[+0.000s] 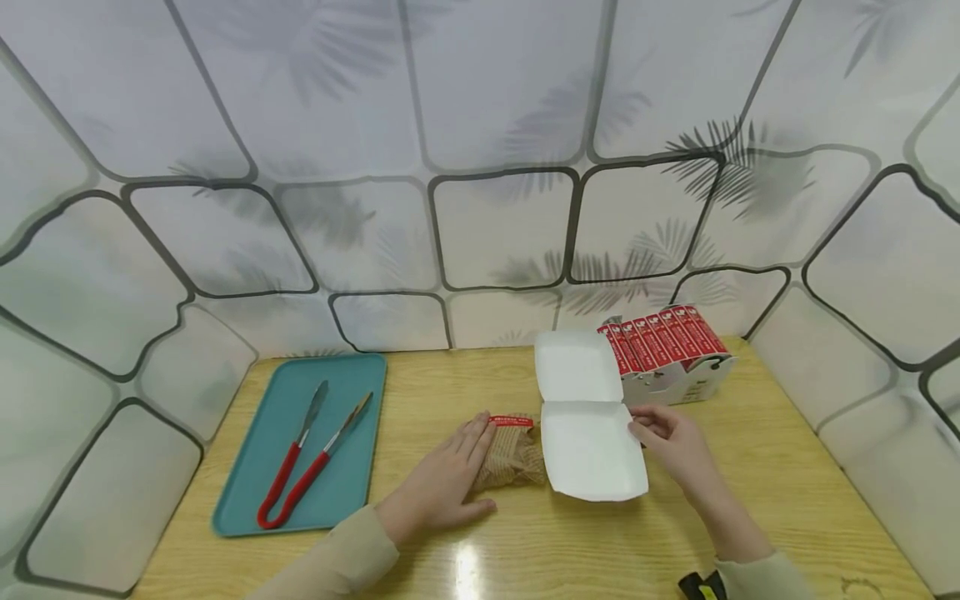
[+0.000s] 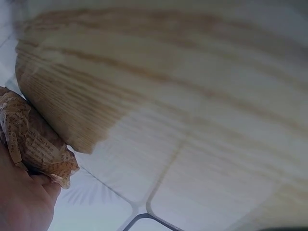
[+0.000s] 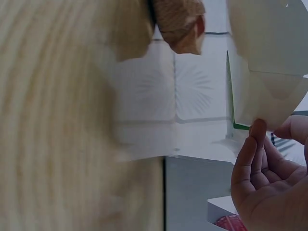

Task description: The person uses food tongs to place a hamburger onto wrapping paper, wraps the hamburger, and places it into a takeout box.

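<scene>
My left hand (image 1: 450,479) lies against the left side of a brown printed paper-wrapped packet (image 1: 512,458), its fingers straight and its thumb apart from the packet. In the left wrist view, the crinkled packet (image 2: 41,142) shows beside the fingers. To its right stands a white paper clamshell box (image 1: 592,450), lid folded back, with a bare inside. My right hand (image 1: 675,446) pinches the box's right edge between thumb and fingers. The right wrist view shows this pinch on the box (image 3: 269,91), whose outside has a green edge.
A teal tray (image 1: 300,392) at the left bears red-handled metal tongs (image 1: 296,467). Behind the box, a white carton (image 1: 678,383) holds a row of red folded boxes (image 1: 663,337). Patterned fabric walls (image 1: 495,225) enclose the wooden table (image 1: 442,383). A black object (image 1: 701,586) is by the right sleeve.
</scene>
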The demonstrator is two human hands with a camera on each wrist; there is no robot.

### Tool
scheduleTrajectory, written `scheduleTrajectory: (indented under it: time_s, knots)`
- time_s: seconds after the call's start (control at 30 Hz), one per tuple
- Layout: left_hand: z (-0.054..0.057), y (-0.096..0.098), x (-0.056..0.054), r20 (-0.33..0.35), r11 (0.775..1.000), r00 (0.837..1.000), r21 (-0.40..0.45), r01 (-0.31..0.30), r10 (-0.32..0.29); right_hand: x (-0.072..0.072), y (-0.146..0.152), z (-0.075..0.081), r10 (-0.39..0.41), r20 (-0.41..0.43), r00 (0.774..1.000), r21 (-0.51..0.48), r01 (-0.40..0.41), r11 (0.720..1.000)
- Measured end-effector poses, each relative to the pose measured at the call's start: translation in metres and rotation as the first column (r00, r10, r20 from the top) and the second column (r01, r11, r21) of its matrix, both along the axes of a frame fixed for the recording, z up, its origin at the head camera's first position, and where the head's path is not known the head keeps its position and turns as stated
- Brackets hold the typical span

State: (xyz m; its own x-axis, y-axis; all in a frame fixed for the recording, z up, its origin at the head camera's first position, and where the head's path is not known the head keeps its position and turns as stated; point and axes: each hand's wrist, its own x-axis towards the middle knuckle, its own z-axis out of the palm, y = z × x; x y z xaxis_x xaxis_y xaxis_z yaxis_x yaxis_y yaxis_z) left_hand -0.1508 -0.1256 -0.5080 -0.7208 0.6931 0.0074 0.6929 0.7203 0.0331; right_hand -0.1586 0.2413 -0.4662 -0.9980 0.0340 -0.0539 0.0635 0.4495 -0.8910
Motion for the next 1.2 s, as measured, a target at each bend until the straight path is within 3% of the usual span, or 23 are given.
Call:
scheduleTrajectory:
  time_s: [0.33, 0.63, 0.93, 1.03, 1.2]
  knots:
    - [-0.002, -0.003, 0.000, -0.022, 1.000, 1.000, -0.019, 0.002, -0.003, 0.000, -0.006, -0.023, 0.034, 0.073, 0.997, 0.057, -0.038, 0.998]
    - [-0.001, -0.005, 0.002, -0.037, 1.000, 0.999, -0.013, 0.004, -0.005, -0.001, -0.006, -0.039, 0.081, 0.077, 0.994, 0.145, -0.091, 0.985]
    - [-0.003, -0.012, 0.003, -0.020, 1.000, 1.000, 0.010, -0.010, 0.010, 0.000, -0.005, -0.042, 0.117, 0.086, 0.989, 0.176, -0.130, 0.976]
    - [-0.003, -0.013, 0.003, -0.017, 1.000, 1.000, 0.004, -0.017, 0.018, 0.000, -0.005, -0.039, 0.117, 0.068, 0.991, 0.254, -0.130, 0.958]
    - [-0.002, -0.013, 0.002, -0.028, 1.000, 1.000, 0.000, -0.006, 0.006, 0.002, -0.008, -0.029, 0.111, -0.027, 0.993, 0.412, -0.091, 0.907]
